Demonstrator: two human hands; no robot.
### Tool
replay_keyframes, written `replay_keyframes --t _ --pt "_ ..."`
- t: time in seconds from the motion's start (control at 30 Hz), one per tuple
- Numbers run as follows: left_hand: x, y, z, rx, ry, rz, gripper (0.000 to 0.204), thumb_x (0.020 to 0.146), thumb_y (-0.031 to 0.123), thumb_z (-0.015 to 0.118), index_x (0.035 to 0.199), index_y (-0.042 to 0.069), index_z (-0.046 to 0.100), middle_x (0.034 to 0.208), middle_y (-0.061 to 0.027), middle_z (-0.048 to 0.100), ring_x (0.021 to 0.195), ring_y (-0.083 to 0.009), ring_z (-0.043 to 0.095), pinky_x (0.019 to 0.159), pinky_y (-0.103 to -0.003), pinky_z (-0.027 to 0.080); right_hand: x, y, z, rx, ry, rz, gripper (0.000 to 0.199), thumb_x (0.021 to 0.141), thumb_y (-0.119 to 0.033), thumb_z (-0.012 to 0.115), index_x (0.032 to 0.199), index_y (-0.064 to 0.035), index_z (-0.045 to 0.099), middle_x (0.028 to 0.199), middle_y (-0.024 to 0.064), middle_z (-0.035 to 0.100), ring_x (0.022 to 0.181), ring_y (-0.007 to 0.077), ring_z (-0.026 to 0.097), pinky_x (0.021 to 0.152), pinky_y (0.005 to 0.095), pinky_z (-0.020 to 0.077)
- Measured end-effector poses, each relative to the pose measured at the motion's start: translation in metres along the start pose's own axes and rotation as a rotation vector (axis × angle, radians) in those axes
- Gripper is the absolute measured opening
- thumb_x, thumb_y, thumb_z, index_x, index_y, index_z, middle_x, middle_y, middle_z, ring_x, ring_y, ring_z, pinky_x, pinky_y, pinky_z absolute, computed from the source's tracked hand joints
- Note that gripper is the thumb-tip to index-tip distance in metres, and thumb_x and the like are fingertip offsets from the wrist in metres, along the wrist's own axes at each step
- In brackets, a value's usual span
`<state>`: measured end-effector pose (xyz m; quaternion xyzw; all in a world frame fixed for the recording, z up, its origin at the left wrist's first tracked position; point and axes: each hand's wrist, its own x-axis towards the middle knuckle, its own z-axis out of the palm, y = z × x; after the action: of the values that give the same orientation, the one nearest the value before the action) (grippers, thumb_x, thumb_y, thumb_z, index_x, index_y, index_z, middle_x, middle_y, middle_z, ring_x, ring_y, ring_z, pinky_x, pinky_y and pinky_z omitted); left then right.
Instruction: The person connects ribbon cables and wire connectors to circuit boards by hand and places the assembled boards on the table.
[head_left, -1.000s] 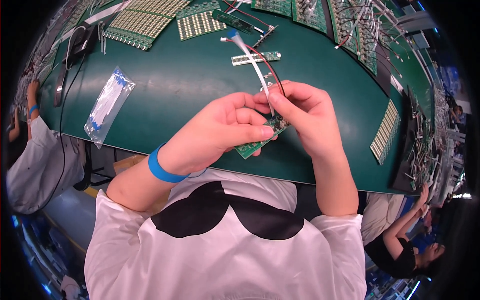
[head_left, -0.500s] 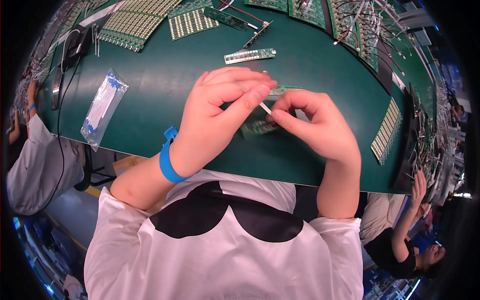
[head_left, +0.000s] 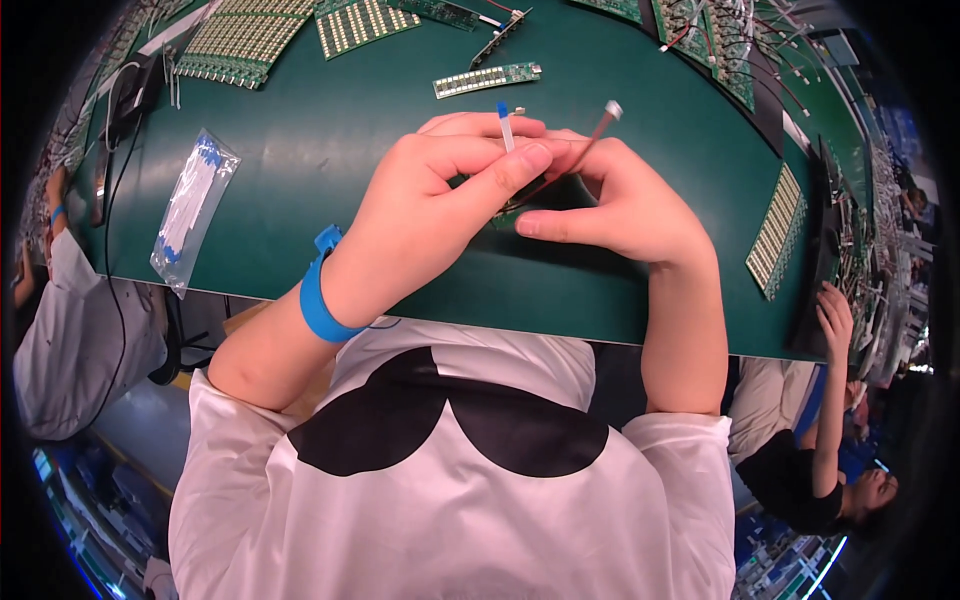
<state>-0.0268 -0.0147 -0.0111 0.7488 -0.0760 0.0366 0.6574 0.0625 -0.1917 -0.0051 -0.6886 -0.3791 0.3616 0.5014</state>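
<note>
My left hand, with a blue band on its wrist, pinches a thin white flat flex cable between thumb and forefinger. The cable's blue end points up. Close against its fingertips is my right hand, thumb stretched out and apart from its curved fingers, whose tips are partly hidden behind the left hand. A reddish-brown wire with a white connector slants up between the hands. Under the fingers a bit of green circuit board shows; most of it is covered.
On the green table lie a clear bag of blue-ended white flat cables, a narrow circuit board, and panels of boards at the far left. Another panel lies right. Wired boards stand far right. Co-workers sit on both sides.
The flat cable, earlier slanting between both hands, now stands up from my left hand. My right thumb has moved off it. The wire with the white connector has come into view.
</note>
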Motion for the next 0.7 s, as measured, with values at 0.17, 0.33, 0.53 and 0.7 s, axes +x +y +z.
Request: replay_keyframes --t 0.17,0.33,0.53,0.7 --pt "0.003 0.006 0.003 0.195 -0.062 0.15 0.022 0.09 0.012 0.052 0.102 0.0 0.066 0.116 -0.013 0.058 0.108 -0.0224 0.053 0.095 -0.032 0.038 -0.002 0.006 -0.013 0.721 -0.077 -0.248 0.043 0.09 -0.031 0.051 0.113 0.0054 0.055 0.109 0.0167 0.059 0.102 0.0253 0.058 0.09 0.0336 0.0441" --pt "0.001 0.01 0.005 0.28 -0.089 0.147 0.017 0.088 0.011 0.056 0.09 -0.001 0.068 0.105 -0.0098 0.064 0.11 -0.0224 0.053 0.097 -0.034 0.036 0.0 0.0 -0.014 0.278 0.015 -0.102 0.073 0.095 -0.051 0.015 0.124 0.0098 0.042 0.106 0.0209 0.06 0.102 0.0274 0.059 0.087 0.036 0.0473" --pt "-0.002 0.014 0.011 0.126 -0.061 0.164 0.016 0.086 0.014 0.058 0.084 0.001 0.069 0.089 -0.0117 0.066 0.098 -0.0232 0.057 0.089 -0.033 0.042 0.003 0.018 -0.04 1.311 -0.296 -0.033 0.065 0.095 -0.044 0.021 0.13 0.0101 0.034 0.117 0.0308 0.05 0.102 0.0361 0.057 0.081 0.046 0.0505" --pt "-0.004 0.021 0.009 -0.044 -0.049 -0.149 0.018 0.088 0.01 0.056 0.089 -0.003 0.068 0.095 -0.0123 0.067 0.095 -0.0172 0.06 0.084 -0.027 0.046 0.0 0.021 -0.034 0.74 -0.214 -0.309 0.046 0.092 -0.025 0.033 0.112 0.0114 0.052 0.123 0.0343 0.044 0.107 0.038 0.053 0.087 0.0465 0.0464"
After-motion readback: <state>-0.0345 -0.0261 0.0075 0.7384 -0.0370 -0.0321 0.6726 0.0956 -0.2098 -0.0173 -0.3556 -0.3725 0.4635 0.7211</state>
